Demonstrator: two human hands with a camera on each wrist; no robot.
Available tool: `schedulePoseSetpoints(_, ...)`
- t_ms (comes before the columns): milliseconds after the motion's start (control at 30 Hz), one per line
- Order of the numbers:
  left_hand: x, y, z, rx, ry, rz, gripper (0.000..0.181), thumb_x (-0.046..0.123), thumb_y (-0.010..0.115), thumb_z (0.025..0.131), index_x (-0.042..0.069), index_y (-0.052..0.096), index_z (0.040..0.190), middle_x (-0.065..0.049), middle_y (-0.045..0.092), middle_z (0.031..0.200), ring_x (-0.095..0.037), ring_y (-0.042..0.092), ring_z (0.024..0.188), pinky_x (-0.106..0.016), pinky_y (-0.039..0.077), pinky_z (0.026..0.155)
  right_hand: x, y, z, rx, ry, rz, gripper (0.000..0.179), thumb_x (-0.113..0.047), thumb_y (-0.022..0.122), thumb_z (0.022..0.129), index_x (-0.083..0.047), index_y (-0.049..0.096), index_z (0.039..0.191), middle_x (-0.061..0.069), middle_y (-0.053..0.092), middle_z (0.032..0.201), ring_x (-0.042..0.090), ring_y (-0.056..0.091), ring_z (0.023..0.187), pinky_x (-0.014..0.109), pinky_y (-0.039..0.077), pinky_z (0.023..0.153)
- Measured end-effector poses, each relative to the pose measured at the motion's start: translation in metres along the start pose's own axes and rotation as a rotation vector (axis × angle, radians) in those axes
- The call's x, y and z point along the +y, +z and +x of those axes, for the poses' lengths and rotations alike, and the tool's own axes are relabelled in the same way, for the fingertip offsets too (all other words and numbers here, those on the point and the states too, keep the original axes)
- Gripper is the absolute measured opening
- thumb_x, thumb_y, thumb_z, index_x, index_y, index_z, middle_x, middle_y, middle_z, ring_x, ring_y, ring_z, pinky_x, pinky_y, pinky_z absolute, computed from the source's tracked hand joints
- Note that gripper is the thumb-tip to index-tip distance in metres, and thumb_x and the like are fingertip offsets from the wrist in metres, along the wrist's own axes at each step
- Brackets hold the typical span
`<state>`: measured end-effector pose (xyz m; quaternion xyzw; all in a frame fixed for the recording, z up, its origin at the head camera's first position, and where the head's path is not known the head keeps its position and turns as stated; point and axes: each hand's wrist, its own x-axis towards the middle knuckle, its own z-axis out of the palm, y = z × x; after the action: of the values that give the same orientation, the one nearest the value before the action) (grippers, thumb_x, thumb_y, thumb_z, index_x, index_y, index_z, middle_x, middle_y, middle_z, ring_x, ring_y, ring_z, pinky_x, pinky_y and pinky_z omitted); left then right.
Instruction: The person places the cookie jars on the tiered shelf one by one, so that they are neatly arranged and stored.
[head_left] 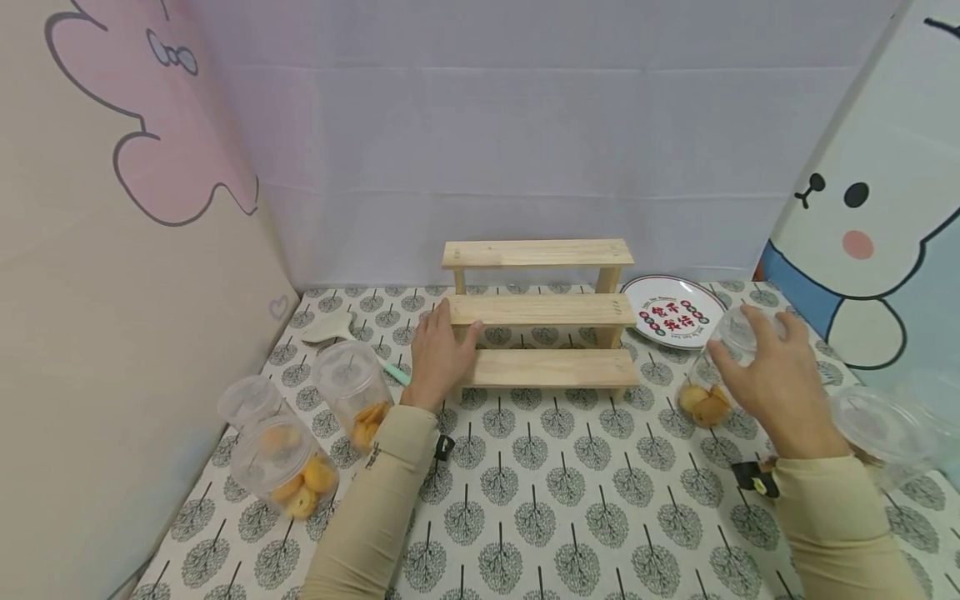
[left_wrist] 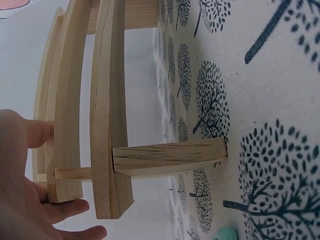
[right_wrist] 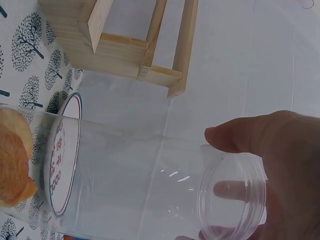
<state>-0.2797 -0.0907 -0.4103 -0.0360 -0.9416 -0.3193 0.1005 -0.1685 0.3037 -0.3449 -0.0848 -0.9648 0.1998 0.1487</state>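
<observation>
Pale cloth backdrop [head_left: 525,150], with cartoon prints at both sides, behind a surface [head_left: 562,521] covered in tree-print fabric. Left grip [head_left: 441,354]: narrow, holding the left end of the middle shelf of a three-tiered wooden rack [head_left: 555,310], thumb on one side of the board and fingers on the other. Right grip [head_left: 780,387]: bent around the lid [right_wrist: 220,170] of a clear jar [head_left: 705,369], with browned pieces [head_left: 708,408] at its bottom. This jar leans, lid toward the hand, to the right of the rack; whether its base touches the surface cannot be told. Just behind the jar lies a white plate [head_left: 671,312] with red characters and a dark rim, near the rack's right end. Beside the right forearm stands another clear container [head_left: 888,429], partly hidden. Left of the rack: a spatula [head_left: 332,328] with a pale head and mint-green handle; before it, a lidded jar [head_left: 352,375] of orange-brown pieces; farther left, a larger container [head_left: 283,467] of orange and yellow pieces, with a smaller clear one [head_left: 251,400] just behind.
</observation>
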Motion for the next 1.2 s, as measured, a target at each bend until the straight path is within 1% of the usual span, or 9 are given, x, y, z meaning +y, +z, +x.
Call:
schedulePoseSetpoints(167,0.000,0.000,-0.001,0.007,0.003,-0.004,0.082,0.055,0.045,0.100,0.003,0.020,0.158,-0.019,0.027,0.161,-0.041,0.021,0.149,-0.056,0.016,0.122,-0.001,0.000,0.001,0.037,0.002,0.024,0.076,-0.045,0.057,0.096,-0.003,0.032,0.154,0.040,0.014,0.154,0.064,0.027,0.132,0.079,0.030,0.098)
schedulePoseSetpoints(300,0.001,-0.001,-0.002,-0.001,-0.009,-0.007,0.082,0.056,0.044,0.100,0.004,0.019,0.158,-0.018,0.026,0.162,-0.041,0.019,0.149,-0.056,0.015,0.122,-0.005,0.000,0.004,0.051,0.037,0.060,0.078,-0.050,0.058,0.094,-0.005,0.035,0.153,0.040,0.018,0.152,0.063,0.028,0.131,0.078,0.030,0.098)
schedulePoseSetpoints(367,0.001,-0.001,-0.002,-0.004,-0.014,-0.010,0.082,0.056,0.044,0.100,0.005,0.019,0.159,-0.018,0.026,0.162,-0.040,0.019,0.149,-0.056,0.014,0.122,-0.008,-0.001,0.006,0.073,0.039,0.085,0.078,-0.051,0.059,0.094,-0.006,0.037,0.152,0.040,0.021,0.150,0.062,0.031,0.129,0.077,0.031,0.098)
schedulePoseSetpoints(500,0.002,-0.001,-0.002,-0.007,-0.014,-0.015,0.082,0.056,0.044,0.100,0.006,0.018,0.159,-0.017,0.025,0.163,-0.039,0.019,0.149,-0.056,0.014,0.122,-0.018,-0.006,0.012,0.135,0.002,0.108,0.074,-0.050,0.062,0.092,-0.005,0.044,0.148,0.039,0.029,0.146,0.059,0.036,0.125,0.074,0.034,0.096)
schedulePoseSetpoints(567,0.002,-0.002,-0.001,-0.006,-0.010,-0.017,0.083,0.056,0.045,0.100,0.005,0.018,0.159,-0.017,0.024,0.163,-0.040,0.019,0.149,-0.056,0.014,0.122,-0.024,-0.011,0.016,0.162,-0.026,0.103,0.073,-0.049,0.063,0.092,-0.004,0.046,0.147,0.038,0.032,0.144,0.058,0.039,0.123,0.072,0.035,0.095)
schedulePoseSetpoints(800,0.002,-0.002,0.000,0.005,-0.003,-0.026,0.083,0.056,0.045,0.099,0.004,0.018,0.159,-0.019,0.026,0.162,-0.041,0.021,0.149,-0.056,0.015,0.122,-0.051,-0.030,0.034,0.225,-0.095,0.074,0.072,-0.051,0.063,0.091,-0.005,0.049,0.145,0.038,0.037,0.140,0.057,0.044,0.114,0.071,0.040,0.089)
schedulePoseSetpoints(933,0.001,-0.002,-0.001,0.011,0.005,-0.029,0.082,0.055,0.046,0.100,0.004,0.020,0.158,-0.019,0.027,0.161,-0.041,0.022,0.148,-0.055,0.016,0.122,-0.066,-0.040,0.045,0.247,-0.113,0.086,0.071,-0.052,0.065,0.089,-0.009,0.051,0.144,0.036,0.038,0.139,0.054,0.045,0.114,0.070,0.041,0.088)
schedulePoseSetpoints(1133,0.002,-0.002,-0.001,0.000,-0.011,-0.025,0.082,0.056,0.046,0.099,0.006,0.020,0.159,-0.017,0.026,0.162,-0.040,0.022,0.148,-0.055,0.015,0.122,-0.088,-0.045,0.064,0.243,-0.161,0.099,0.071,-0.053,0.064,0.090,-0.010,0.051,0.145,0.034,0.040,0.139,0.051,0.044,0.117,0.068,0.040,0.090)
schedulePoseSetpoints(1200,0.002,-0.002,-0.002,-0.002,-0.007,-0.013,0.082,0.056,0.046,0.100,0.005,0.020,0.158,-0.017,0.027,0.162,-0.039,0.023,0.148,-0.054,0.015,0.122,-0.095,-0.046,0.070,0.237,-0.169,0.103,0.072,-0.054,0.063,0.090,-0.011,0.051,0.145,0.033,0.039,0.139,0.051,0.044,0.118,0.067,0.039,0.091)
